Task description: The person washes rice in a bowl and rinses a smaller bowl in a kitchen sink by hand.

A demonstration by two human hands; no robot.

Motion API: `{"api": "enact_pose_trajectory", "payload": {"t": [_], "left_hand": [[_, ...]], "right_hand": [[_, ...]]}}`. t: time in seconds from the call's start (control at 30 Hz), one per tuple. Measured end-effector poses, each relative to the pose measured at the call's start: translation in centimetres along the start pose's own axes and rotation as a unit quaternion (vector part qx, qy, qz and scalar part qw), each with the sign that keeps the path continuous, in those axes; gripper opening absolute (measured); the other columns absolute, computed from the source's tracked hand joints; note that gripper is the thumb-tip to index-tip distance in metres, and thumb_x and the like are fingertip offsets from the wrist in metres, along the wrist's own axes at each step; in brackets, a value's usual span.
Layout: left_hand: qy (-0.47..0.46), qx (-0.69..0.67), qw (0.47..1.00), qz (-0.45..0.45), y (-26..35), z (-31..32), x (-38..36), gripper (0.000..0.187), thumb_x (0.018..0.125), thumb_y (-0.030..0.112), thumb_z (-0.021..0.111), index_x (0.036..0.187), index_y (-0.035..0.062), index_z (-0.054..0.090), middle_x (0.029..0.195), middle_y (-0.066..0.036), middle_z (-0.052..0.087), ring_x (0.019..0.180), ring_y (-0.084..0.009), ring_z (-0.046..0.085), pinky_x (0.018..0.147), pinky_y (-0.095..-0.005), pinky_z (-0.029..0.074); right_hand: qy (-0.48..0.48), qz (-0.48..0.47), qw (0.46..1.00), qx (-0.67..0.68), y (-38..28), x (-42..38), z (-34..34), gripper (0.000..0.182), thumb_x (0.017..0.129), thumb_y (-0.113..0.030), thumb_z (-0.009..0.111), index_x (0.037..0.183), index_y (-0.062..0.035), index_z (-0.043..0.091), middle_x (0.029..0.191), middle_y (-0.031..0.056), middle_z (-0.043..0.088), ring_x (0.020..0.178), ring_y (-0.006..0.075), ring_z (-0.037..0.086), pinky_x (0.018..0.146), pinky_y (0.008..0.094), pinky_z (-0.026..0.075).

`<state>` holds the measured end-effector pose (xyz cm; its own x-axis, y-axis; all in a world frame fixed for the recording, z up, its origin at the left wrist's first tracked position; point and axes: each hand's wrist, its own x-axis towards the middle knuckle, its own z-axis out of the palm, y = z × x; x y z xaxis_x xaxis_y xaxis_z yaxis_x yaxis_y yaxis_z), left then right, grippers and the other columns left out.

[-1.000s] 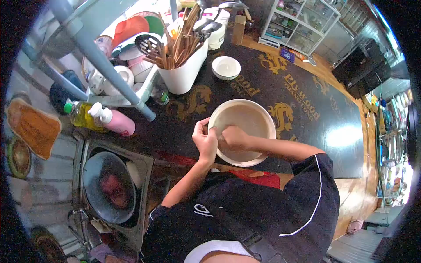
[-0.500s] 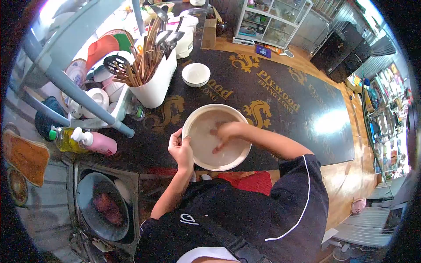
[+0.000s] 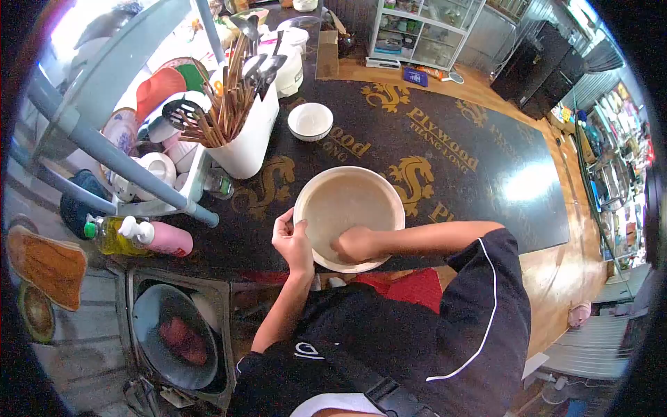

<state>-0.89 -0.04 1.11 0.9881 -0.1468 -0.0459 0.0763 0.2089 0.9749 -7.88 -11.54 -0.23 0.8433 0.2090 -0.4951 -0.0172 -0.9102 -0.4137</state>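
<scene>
A round cream-coloured pot of cloudy, greyish water stands at the near side of the black tabletop. My left hand grips its left rim, thumb on top and fingers curled around the outer wall. Inside the pot, my right hand is dipped into the water close to the near wall. The murky liquid hides its fingers, so whether they hold anything cannot be seen. Beyond the pot sits a small white bowl, touched by neither hand.
A white holder packed with chopsticks and ladles stands left of the bowl, beside a dish rack. A pink pump bottle and a yellow-green bottle lie at the left. Below them is a sink holding a metal basin.
My right hand has moved from the middle of the pot toward its near wall, and its fingers have gone from partly visible to hidden. My left hand keeps its grip on the rim.
</scene>
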Motion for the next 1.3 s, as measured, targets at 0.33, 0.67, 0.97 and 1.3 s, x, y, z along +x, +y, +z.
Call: {"api": "enact_pose_trajectory", "payload": {"t": [0.33, 0.67, 0.97, 1.3], "left_hand": [[-0.003, -0.012, 1.000, -0.001, -0.5, -0.1, 0.1, 0.020, 0.067, -0.005, 0.051, 0.087, -0.0048, 0.052, 0.065, 0.001, 0.046, 0.055, -0.0037, 0.040, 0.050, -0.0161, 0.033], [0.004, -0.010, 1.000, -0.003, -0.5, -0.1, 0.1, 0.021, 0.066, -0.004, 0.050, 0.087, -0.0042, 0.052, 0.062, 0.003, 0.044, 0.053, -0.0033, 0.037, 0.049, -0.0165, 0.032], [0.008, -0.017, 1.000, 0.009, -0.5, 0.0, 0.2, 0.021, 0.065, -0.005, 0.050, 0.087, -0.0042, 0.053, 0.064, 0.002, 0.046, 0.054, -0.0035, 0.039, 0.050, -0.0164, 0.033], [0.008, 0.032, 0.999, 0.030, -0.6, -0.4, 0.3, 0.020, 0.066, -0.005, 0.050, 0.085, -0.0038, 0.053, 0.063, 0.002, 0.047, 0.053, -0.0026, 0.039, 0.049, -0.0155, 0.032]], "right_hand": [[0.225, -0.372, 0.843, -0.318, 1.3, 5.4, -0.5, 0.025, 0.068, -0.028, 0.048, 0.081, -0.0104, 0.059, 0.081, 0.0093, 0.057, 0.083, 0.0234, 0.050, 0.081, 0.0383, 0.034], [0.107, 0.088, 0.984, 0.115, 4.8, 4.6, -2.8, 0.043, 0.073, -0.032, 0.046, 0.111, -0.0113, 0.044, 0.097, 0.0168, 0.053, 0.090, 0.0273, 0.051, 0.078, 0.0392, 0.039], [-0.039, 0.135, 0.990, -0.008, -0.2, 0.8, -5.9, 0.039, 0.070, -0.042, 0.049, 0.082, -0.0057, 0.060, 0.098, 0.0214, 0.050, 0.090, 0.0291, 0.051, 0.076, 0.0393, 0.041], [0.084, 0.000, 0.962, -0.261, 2.0, 2.5, -2.7, 0.058, 0.064, -0.042, 0.055, 0.113, -0.0133, 0.042, 0.120, 0.0194, 0.031, 0.111, 0.0344, 0.029, 0.086, 0.0497, 0.028]]}}
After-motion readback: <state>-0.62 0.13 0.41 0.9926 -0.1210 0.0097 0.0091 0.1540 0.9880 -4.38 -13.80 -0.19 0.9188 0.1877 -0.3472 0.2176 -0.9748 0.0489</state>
